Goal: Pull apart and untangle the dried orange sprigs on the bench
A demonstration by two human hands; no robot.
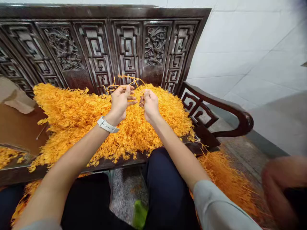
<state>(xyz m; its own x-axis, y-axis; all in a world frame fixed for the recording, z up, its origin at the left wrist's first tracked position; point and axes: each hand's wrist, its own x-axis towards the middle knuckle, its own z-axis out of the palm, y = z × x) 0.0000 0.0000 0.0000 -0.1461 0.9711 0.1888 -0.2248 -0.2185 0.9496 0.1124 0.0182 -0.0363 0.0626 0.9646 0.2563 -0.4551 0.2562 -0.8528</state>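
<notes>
Surface [107, 167], toward back edge: strands [134, 78] likely light, limp; pinch mid-length. Your left hand [119, 102], right hand [151, 103] apart, pinching strands.

Orange heap [134, 140] fills most of the desk [14, 176], barring low passage. Carved backrest [109, 51] blocks the far side, armrest [220, 104] the right, cardboard [21, 127] the left. Open air above heap; narrow gap between left hand [120, 102] and right hand [150, 103].
</notes>
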